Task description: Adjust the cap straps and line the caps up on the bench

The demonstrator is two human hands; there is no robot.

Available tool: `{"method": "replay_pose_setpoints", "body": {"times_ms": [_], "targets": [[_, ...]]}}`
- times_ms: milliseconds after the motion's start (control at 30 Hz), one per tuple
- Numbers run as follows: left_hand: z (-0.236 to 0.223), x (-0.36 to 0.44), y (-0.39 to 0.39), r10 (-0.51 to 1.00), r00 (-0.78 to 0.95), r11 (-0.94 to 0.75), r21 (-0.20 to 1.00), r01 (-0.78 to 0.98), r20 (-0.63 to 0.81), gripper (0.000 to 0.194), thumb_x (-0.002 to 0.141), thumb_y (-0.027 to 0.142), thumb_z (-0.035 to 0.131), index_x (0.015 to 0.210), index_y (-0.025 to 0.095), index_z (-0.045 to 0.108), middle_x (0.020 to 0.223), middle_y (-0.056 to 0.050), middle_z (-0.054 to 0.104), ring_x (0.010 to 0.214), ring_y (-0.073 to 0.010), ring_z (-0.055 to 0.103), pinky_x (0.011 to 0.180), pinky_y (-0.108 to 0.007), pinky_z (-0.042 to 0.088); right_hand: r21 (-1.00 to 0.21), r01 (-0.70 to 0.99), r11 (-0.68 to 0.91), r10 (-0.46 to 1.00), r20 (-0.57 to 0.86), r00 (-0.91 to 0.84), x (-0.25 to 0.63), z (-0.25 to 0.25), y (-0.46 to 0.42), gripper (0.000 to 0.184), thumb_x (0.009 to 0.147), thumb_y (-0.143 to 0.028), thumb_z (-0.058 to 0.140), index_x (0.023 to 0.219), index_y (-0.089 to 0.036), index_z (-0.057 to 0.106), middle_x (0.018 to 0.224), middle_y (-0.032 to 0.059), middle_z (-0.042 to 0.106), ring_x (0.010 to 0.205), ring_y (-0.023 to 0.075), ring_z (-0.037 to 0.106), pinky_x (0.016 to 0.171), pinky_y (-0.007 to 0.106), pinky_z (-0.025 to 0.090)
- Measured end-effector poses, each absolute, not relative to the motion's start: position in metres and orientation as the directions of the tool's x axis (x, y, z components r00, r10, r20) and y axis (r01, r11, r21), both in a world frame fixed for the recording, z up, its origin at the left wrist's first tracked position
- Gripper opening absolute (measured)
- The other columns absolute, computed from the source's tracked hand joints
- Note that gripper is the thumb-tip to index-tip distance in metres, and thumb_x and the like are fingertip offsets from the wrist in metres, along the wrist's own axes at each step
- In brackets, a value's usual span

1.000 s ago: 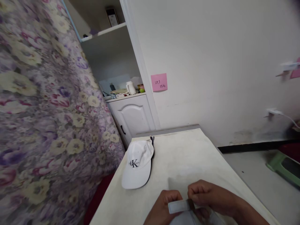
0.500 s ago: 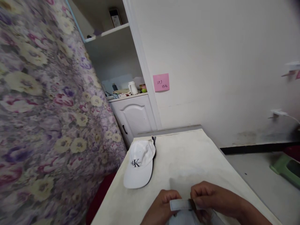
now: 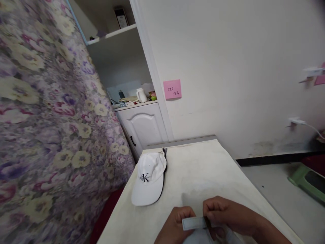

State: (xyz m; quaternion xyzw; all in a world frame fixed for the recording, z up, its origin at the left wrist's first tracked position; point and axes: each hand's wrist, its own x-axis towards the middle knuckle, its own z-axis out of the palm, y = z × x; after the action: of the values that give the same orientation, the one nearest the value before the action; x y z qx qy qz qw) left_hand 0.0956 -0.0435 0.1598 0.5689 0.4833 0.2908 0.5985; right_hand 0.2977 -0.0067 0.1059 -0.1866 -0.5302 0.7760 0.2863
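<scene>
The left hand [image 3: 176, 222] and right hand [image 3: 224, 212] have their fingers curled closed on a pale strap [image 3: 193, 223], held between them over the table [image 3: 200, 166]. A white cap [image 3: 149, 173] lies beyond, to the left

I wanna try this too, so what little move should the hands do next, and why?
Maybe gently tug the pale strap toward the right hand. Those fingers are at the dark piece beside it, and the left hand, curled at its other end, could guide it.
</scene>
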Motion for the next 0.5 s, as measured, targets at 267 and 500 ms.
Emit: {"method": "replay_pose_setpoints", "body": {"times_ms": [267,500], "targets": [[0.1536,0.0955,-0.0437,0.896,0.352,0.211,0.957,0.198,-0.271,0.031,0.063,0.037,0.075,0.057,0.020,0.051,0.054,0.006,0.045,0.055,-0.0109,0.035,0.054,-0.028,0.025,-0.927,-0.192,-0.321,0.635,-0.061,-0.770,0.2957,0.1097,-0.0086,0.031,0.074,-0.040,0.079,0.079,-0.016,0.061,0.058,-0.0038,0.065,0.039,0.0048,0.043,0.038,0.017,0.029],[0.1506,0.0970,-0.0454,0.893,0.346,0.207,0.945,0.252,-0.288,0.025,0.065,0.033,0.070,0.056,0.020,0.050,0.053,0.007,0.046,0.054,-0.0106,0.035,0.054,-0.027,0.025,-0.930,-0.163,-0.329,0.637,-0.091,-0.766,0.2930,0.1076,-0.0076,0.033,0.068,-0.043,0.080,0.076,-0.015,0.064,0.055,-0.0051,0.062,0.036,0.0045,0.041,0.035,0.018,0.026]]}}
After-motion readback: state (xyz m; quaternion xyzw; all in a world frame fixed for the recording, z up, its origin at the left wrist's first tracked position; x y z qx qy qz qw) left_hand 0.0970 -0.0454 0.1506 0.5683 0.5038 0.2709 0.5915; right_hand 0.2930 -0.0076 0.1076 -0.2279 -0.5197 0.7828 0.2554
